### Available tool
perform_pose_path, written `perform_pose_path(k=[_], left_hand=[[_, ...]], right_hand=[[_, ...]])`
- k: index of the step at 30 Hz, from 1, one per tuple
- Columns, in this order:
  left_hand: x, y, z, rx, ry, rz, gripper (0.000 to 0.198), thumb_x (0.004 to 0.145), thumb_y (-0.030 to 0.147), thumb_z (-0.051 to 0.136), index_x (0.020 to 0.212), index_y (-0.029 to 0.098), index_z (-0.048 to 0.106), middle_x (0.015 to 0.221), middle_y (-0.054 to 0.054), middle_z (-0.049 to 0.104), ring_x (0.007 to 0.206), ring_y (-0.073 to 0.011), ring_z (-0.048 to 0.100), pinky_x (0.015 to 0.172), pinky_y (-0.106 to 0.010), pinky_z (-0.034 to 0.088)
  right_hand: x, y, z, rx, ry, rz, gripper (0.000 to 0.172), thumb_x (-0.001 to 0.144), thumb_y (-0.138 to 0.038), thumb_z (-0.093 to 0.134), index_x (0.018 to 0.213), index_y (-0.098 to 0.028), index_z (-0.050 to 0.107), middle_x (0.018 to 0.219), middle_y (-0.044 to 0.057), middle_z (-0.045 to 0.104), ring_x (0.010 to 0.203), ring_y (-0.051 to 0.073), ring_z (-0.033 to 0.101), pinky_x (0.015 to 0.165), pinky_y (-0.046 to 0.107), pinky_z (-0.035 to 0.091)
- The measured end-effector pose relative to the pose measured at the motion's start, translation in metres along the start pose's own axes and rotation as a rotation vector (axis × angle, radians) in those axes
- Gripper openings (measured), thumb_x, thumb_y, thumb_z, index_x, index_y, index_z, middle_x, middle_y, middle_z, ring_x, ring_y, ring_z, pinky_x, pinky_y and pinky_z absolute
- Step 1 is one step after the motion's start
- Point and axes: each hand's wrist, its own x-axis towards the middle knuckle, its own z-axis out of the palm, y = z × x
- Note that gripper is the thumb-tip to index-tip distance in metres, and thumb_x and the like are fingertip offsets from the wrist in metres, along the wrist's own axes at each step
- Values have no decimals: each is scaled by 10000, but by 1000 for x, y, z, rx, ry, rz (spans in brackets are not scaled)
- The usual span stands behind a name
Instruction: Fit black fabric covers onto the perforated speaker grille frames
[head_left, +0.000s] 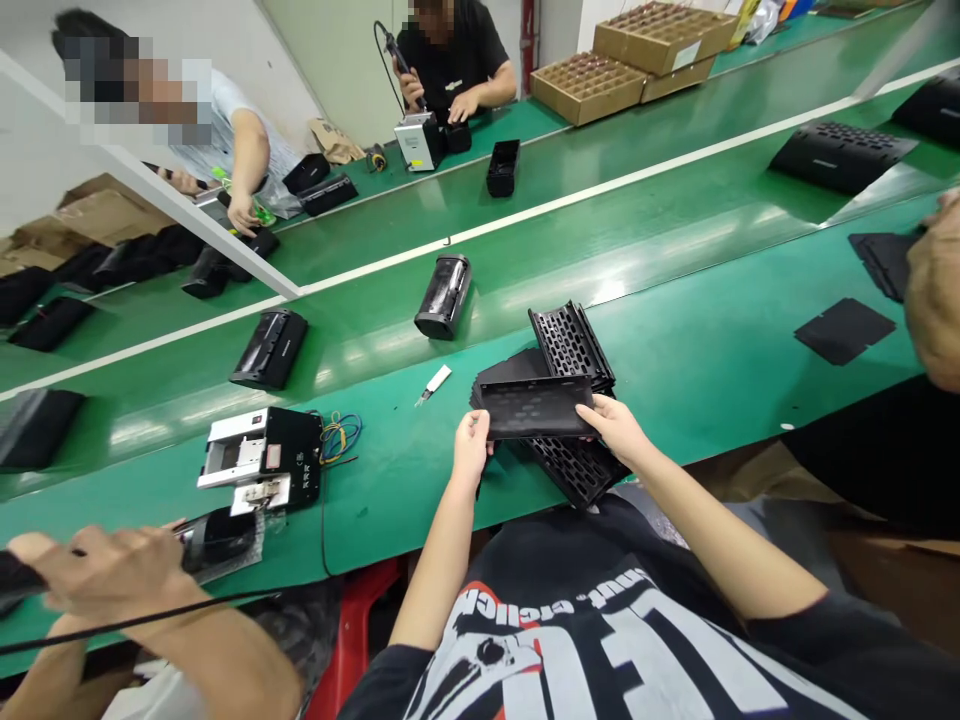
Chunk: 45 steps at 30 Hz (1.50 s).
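Between my two hands is a black rectangular panel (534, 408) with a raised rim, held level above the bench. My left hand (472, 445) pinches its left end, and my right hand (611, 428) grips the right end with the thumb on top. Beneath and behind the panel lie perforated black grilles (571, 345), stacked at a slant. Thin black sheets (517, 368) fan out at the left of the grilles, partly covered by the panel. A small white-handled tool (435, 384) rests on the green bench to the left of the sheets.
A screw-feeder machine (262, 455) with cables stands at the left. Black speaker-like housings (444, 296) sit on the green conveyor (360, 300). Co-workers' hands (112, 580) are at the near left; another person is close on the right, beside a loose black sheet (845, 331).
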Motion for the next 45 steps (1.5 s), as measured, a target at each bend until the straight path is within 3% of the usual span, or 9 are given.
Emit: perform_pose_path(k=[5,11,17,20,23,30,34,39,45], left_hand=[[-17,-29,-10,270,191,125,397,808,500,338,732,170,543,420,56,373,390,-88,382,428,-207,312],[-41,-49,-11,821,-203,324,146,756,307,491,766,207,598,754,-47,590,741,-179,546,733,-298,403],[-33,-25,-5,435,54,222,208,767,345,457,826,173,557,833,-76,574,800,-186,546,747,-326,436],[-36,4,1,43,-55,-40,391,789,487,372,987,174,499,845,-72,597,686,-165,576,605,-300,468],[-47,32,7,-91,-206,-169,413,719,454,526,1033,194,462,741,-24,609,540,-136,562,486,-258,453],[-74,72,10,-136,-221,-119,357,658,305,627,953,178,471,589,25,584,403,-108,518,397,-228,436],[-87,90,9,-147,-207,-99,349,657,308,635,952,188,494,696,1,625,457,-113,542,396,-221,441],[-97,108,5,-169,-184,-37,342,684,350,610,982,196,546,918,-37,649,793,-189,610,620,-260,503],[-98,115,5,-190,-172,-22,319,681,333,615,971,207,573,939,-31,652,908,-214,590,751,-306,492]], right_hand=[[1,-8,-18,21,12,0,351,633,-443,628,810,-155,534,530,-34,554,405,93,471,393,225,384],[-10,-29,-26,72,-84,39,331,628,-417,649,786,-147,543,524,-42,538,410,75,460,390,201,365],[-17,-34,-25,101,-136,83,310,639,-423,642,747,-150,545,510,-45,525,403,72,457,388,196,363],[-19,-32,-23,93,-147,92,308,637,-429,642,723,-149,550,497,-40,529,407,81,474,391,199,373],[-23,-33,-20,74,-127,126,314,626,-441,645,720,-153,562,493,-38,538,408,93,483,398,211,387],[-42,-63,-18,-5,-72,41,326,618,-458,651,741,-160,604,681,15,640,602,133,573,577,237,454],[-51,-90,-17,-53,8,-35,325,630,-473,636,717,-166,576,628,1,589,536,110,519,502,214,422],[-58,-108,-20,-145,16,-98,305,666,-461,611,620,-167,544,525,-21,469,443,73,392,391,188,324],[-61,-109,-27,-70,-51,-67,293,648,-445,634,758,-174,615,595,8,544,487,107,454,421,220,376]])
